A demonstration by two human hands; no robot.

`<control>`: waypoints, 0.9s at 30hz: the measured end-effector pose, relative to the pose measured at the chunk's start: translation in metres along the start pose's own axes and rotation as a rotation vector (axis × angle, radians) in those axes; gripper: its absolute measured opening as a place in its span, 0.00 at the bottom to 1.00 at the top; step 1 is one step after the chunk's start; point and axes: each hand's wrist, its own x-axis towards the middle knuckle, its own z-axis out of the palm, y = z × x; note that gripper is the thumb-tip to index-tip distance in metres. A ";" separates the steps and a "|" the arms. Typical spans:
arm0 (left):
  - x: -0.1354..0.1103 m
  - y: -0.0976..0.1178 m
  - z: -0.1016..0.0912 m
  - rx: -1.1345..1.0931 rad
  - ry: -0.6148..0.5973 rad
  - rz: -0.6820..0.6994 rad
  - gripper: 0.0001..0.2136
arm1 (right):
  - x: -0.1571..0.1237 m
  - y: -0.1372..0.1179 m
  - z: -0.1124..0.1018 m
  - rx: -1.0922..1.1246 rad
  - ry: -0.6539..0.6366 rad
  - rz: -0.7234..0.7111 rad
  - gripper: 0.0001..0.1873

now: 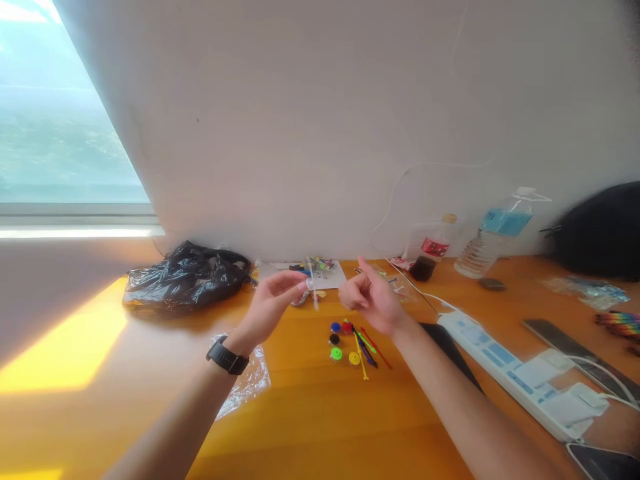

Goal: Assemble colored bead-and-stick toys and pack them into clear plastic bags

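My left hand (274, 297), with a black watch on the wrist, pinches a thin whitish translucent piece (315, 283). The piece stands upright, with a small round hub at my fingertips and narrow blades above and below; its edges are blurred. To its right, apart from it, is my right hand (375, 299), one digit raised and the other fingers curled in, with nothing visible in them. On the table below lie several small coloured discs, among them a green disc (337, 354) and a yellow disc (354, 359). Several coloured sticks (366, 348) lie beside them.
A clear plastic bag (253, 380) lies under my left wrist. A black plastic bag (187, 280) sits at the back left. White paper (336, 275) with small parts is by the wall. On the right are a power strip (505, 363), a water bottle (493, 233) and a cola bottle (434, 248).
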 end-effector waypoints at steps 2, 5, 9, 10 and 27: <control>0.001 0.000 -0.001 0.002 -0.001 0.001 0.13 | 0.002 -0.001 -0.002 0.020 0.072 -0.026 0.41; 0.000 -0.001 -0.001 0.026 -0.013 -0.003 0.13 | 0.004 -0.001 -0.003 -0.056 0.189 -0.055 0.25; -0.001 -0.002 0.000 0.067 -0.034 -0.029 0.13 | 0.004 0.002 0.002 -0.231 0.184 -0.100 0.17; -0.001 -0.003 0.000 0.070 -0.039 -0.036 0.13 | 0.003 0.002 0.004 -0.262 0.164 -0.118 0.17; -0.004 -0.010 0.005 0.147 -0.111 -0.028 0.14 | -0.002 0.005 0.013 -0.654 0.049 -0.217 0.17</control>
